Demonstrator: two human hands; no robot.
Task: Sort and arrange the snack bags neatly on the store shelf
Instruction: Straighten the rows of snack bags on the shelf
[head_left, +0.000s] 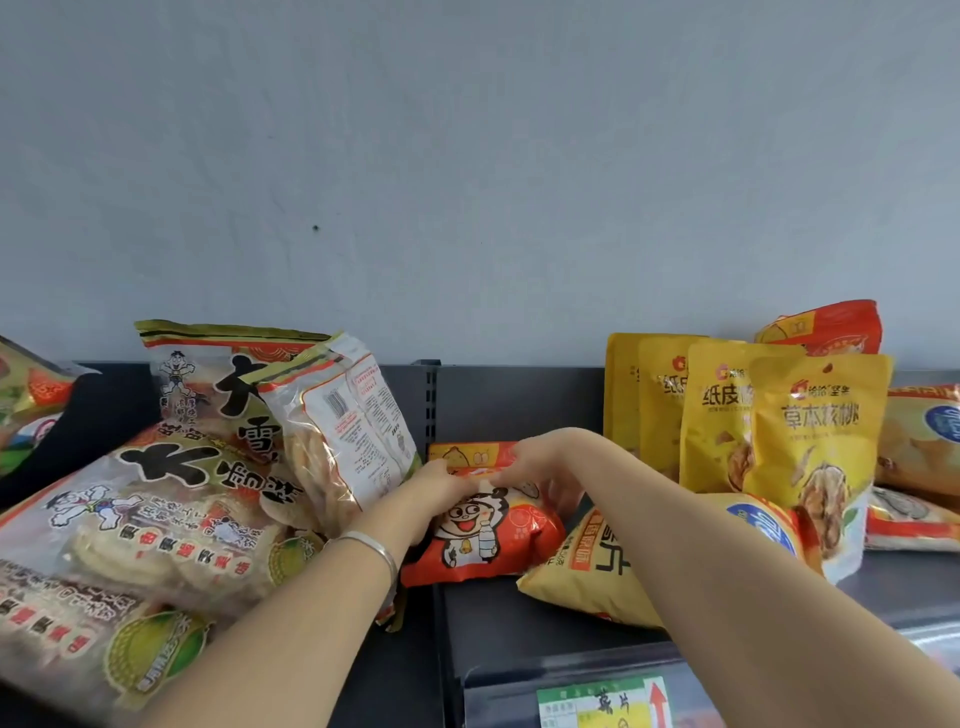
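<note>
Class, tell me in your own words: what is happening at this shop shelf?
A person's left hand and right hand both hold a puffy red-orange cartoon-printed snack bag lying on the dark grey metal shelf. Large clear rice-cracker bags are heaped to its left; yellow stand-up pouches stand to its right.

An orange-red bag (483, 530) with a cartoon face lies face up at the middle of the dark shelf (545, 618), with a yellow chip bag (587, 577) lying just beside it at 4 o'clock. Clear rice-cracker bags (156, 519) are heaped at 9 o'clock, and yellow pouches (810, 431) stand upright at 3 o'clock.
</note>
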